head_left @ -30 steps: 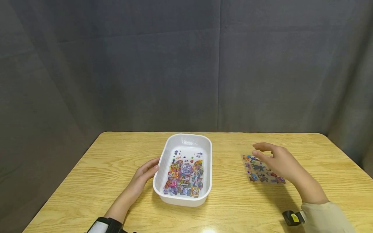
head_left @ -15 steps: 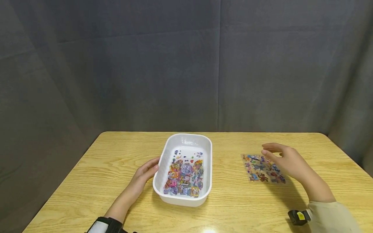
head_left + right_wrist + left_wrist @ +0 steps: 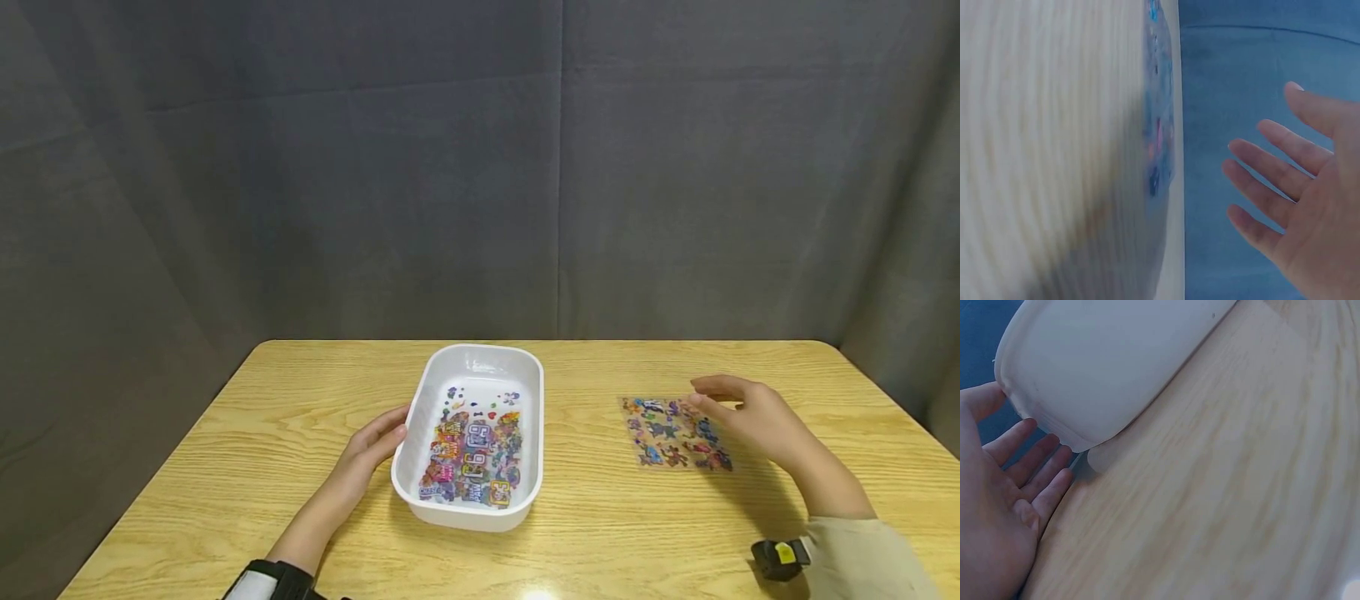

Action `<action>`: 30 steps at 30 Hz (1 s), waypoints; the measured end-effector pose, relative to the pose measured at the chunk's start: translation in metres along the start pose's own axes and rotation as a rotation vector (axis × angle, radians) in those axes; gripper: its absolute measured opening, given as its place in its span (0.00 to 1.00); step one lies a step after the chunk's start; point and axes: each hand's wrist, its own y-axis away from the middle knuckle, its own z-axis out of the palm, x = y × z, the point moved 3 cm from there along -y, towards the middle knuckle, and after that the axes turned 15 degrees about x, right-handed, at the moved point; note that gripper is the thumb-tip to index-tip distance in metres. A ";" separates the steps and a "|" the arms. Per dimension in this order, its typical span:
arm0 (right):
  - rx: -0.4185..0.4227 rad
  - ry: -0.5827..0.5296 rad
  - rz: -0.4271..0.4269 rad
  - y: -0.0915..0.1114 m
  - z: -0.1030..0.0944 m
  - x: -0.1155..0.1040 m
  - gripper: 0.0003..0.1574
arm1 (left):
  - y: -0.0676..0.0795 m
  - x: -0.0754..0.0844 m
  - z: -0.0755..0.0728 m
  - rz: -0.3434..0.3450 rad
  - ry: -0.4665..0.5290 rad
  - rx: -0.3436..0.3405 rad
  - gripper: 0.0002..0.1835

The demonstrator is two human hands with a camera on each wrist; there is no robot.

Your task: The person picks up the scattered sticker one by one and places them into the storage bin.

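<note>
A white plastic tray (image 3: 472,518) stands near the middle of the table, with clear sticker sheets (image 3: 476,454) printed in bright figures and letters lying inside it. My left hand (image 3: 367,454) rests against the tray's left wall, its fingers fairly straight; the left wrist view shows fingertips (image 3: 1060,453) right at the wall. Farther right, one transparent sticker sheet (image 3: 675,433) with colourful figures lies flat on the wood. Over its right edge hovers my right hand (image 3: 757,417), fingers loosely bent and holding nothing. The right wrist view shows that palm spread and raised above the tabletop.
The light wooden table (image 3: 300,417) has rounded far corners. Behind it hangs a dark grey curtain (image 3: 420,183), which also covers the sides. A black device with a yellow mark (image 3: 782,558) sits at the right wrist.
My right hand has drawn back to the right, uncovering more of the sticker sheet on the table. The left hand and the tray have hardly moved.
</note>
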 end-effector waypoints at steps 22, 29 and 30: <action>-0.101 -0.016 -0.002 0.004 0.002 0.031 0.37 | 0.000 -0.001 -0.002 0.008 0.007 0.001 0.28; -0.106 -0.025 -0.019 0.006 0.002 0.038 0.36 | 0.000 -0.001 -0.001 0.011 0.005 0.004 0.28; -0.108 -0.023 -0.016 0.006 0.002 0.038 0.36 | 0.000 -0.001 -0.001 0.010 0.004 0.002 0.28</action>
